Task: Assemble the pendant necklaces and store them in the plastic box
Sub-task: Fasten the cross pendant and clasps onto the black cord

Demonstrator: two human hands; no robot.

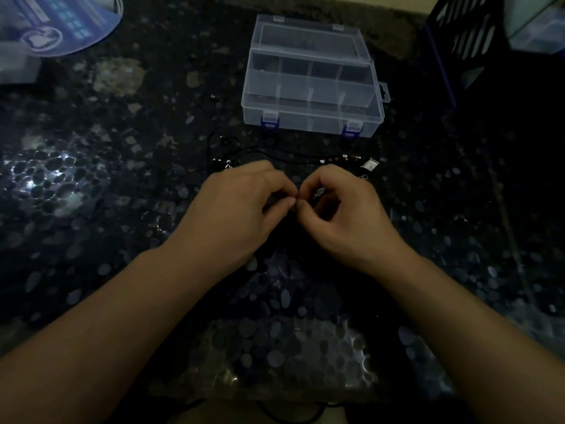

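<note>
Your work surface is a dark speckled stone countertop (91, 185), dimly lit, with a blue printed item (58, 22) at far left whose writing is too blurred to read and a dark slotted crate (458, 41) at far right. The clear plastic box (312, 87) stands open beyond your hands, its divided compartments apparently bare, with black necklace cords (244, 149) and small metal fittings (370, 164) lying between it and you. Your left hand (241, 206) and right hand (342, 209) meet fingertip to fingertip, both curled and pinching a tiny silver piece (318, 193) too small to identify.
</note>
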